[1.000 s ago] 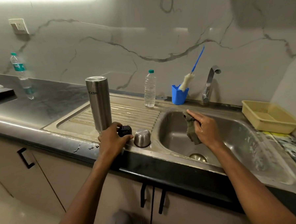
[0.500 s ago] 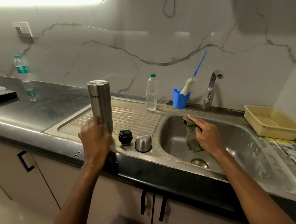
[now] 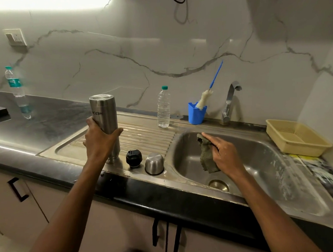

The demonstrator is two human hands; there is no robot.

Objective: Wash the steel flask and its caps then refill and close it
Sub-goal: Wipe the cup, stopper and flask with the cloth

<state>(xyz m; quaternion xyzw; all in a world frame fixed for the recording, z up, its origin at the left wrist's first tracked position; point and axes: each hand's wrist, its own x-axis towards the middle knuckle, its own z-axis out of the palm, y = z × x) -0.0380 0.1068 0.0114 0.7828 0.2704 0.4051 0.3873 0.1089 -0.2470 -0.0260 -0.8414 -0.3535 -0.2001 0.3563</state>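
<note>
Left hand grips inverted steel flask; right hand pinches scrub cloth; the person should bring the flask over the sink basin, keeping fingers wrapped firmly.

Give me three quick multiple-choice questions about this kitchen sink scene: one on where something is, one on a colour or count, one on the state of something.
1. Where is the black inner cap?
A. in the sink basin
B. on the drainboard between the flask and the steel cup cap
C. in the yellow basket

2. How many clear plastic water bottles are in view?
A. one
B. two
C. four

3. How does the steel flask stand?
A. upside down, gripped by the left hand
B. lying on its side
C. upright with its cap on

Answers:
1 B: the black inner cap sits between the steel flask and the steel cup cap.
2 B: one bottle on the drainboard, another on the dark counter.
3 A: its lettering reads inverted and the left hand wraps it.
</note>
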